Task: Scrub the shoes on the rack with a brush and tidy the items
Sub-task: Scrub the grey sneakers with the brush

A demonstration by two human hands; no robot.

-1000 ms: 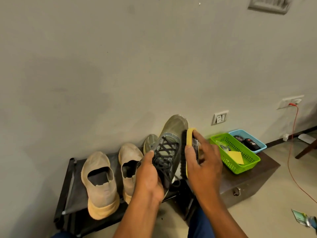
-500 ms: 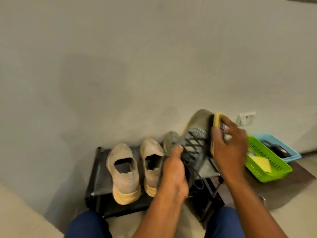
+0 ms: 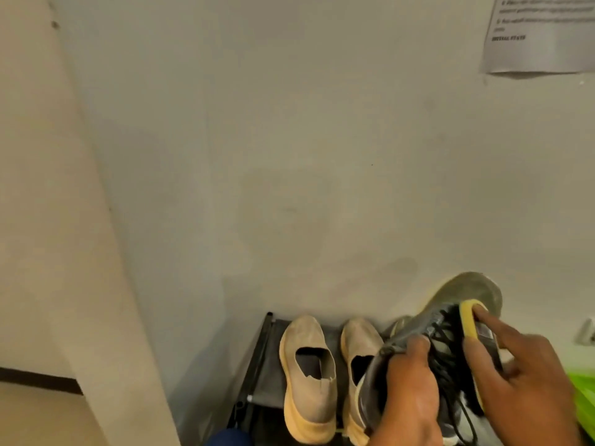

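A grey lace-up shoe (image 3: 463, 294) is held up, toe pointing at the wall, above the dark shoe rack (image 3: 267, 378). My left hand (image 3: 410, 397) grips the shoe at its heel opening, thumb on the collar. My right hand (image 3: 518, 378) holds a yellow-backed brush (image 3: 468, 320) against the laces and right side of the shoe, index finger stretched along the brush's back. Two beige slip-on shoes (image 3: 309, 375) with yellow soles stand side by side on the rack to the left. The toe of a second grey shoe (image 3: 397, 325) peeks out behind the held one.
A plain wall rises right behind the rack. A green basket (image 3: 584, 403) shows at the right edge. A printed sheet (image 3: 541, 33) hangs on the wall at the top right. A wall corner juts out at the left. My knee (image 3: 228, 437) is at the bottom.
The view has swung left and up, so the baskets slid nearly out of sight. The brush has moved over from the shoe's side onto the laces. Both hands keep their hold.
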